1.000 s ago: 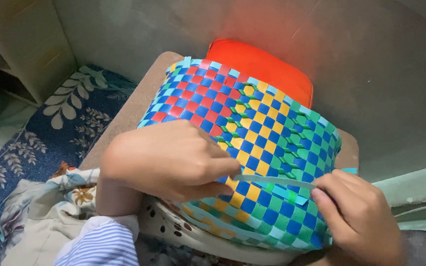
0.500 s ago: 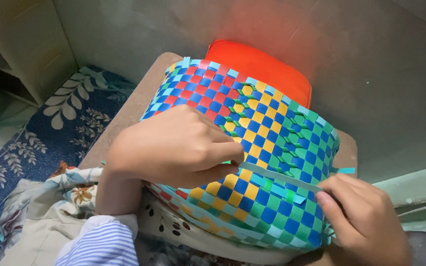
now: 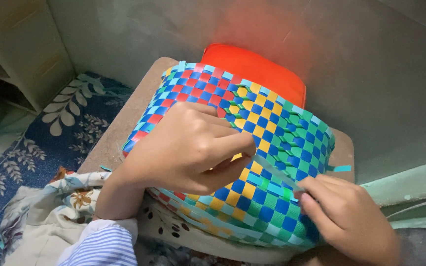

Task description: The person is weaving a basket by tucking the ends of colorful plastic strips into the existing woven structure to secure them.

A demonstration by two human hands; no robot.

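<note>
Largest first: we see the woven plastic basket (image 3: 252, 148) lying on its side on the brown surface (image 3: 119, 143), orange cushion (image 3: 257, 69) at its 12 o'clock. Our left hand (image 3: 193, 148) presses flat on the weave, fingertips pinched on the teal strip (image 3: 277, 173). The strip runs toward 4 o'clock into our right hand (image 3: 346, 216), its grip closed on the far end. Left hand sits nearer the weave entry point.

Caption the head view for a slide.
Two hands work a pale strip into a multicoloured woven basket.
</note>
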